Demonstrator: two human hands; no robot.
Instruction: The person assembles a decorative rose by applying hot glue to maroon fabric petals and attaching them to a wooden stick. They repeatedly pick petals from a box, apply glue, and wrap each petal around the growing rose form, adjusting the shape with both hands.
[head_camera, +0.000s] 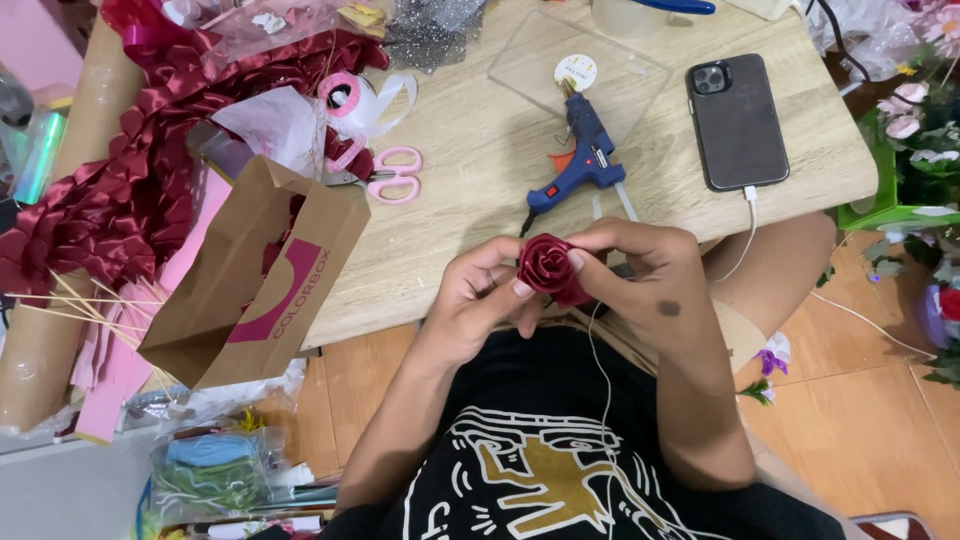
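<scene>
Rose: a dark red ribbon rose (548, 266), rolled in a spiral, is held between both hands just off the near edge of the table (480, 150), above the person's lap.
Left hand: the left hand (478, 300) grips the rose from its left side, thumb pressed against the petals, fingers curled under it.
Right hand: the right hand (645, 272) pinches the rose from the right, thumb on the outer petal, fingers wrapped behind.
Glue gun: a blue glue gun (582, 155) lies on the table just beyond the hands, its nozzle resting on a clear plastic sheet (580, 65); its cord runs down toward the hands.
Phone: a dark phone (738, 121) lies face down to the right of the glue gun, with a white cable (745, 235) plugged into its near end.
Scissors: pink-handled scissors (385, 175) lie left of the glue gun, near a roll of pink ribbon (342, 95).
Bag: a brown paper bag (255, 275) lies on its side at the table's left edge, open toward the ribbon pile.
Ribbon pile: a heap of dark red ribbon petals (110, 200) covers the far left.
Floor: orange tiles (860, 400), with artificial flowers (915, 110) at the right.
</scene>
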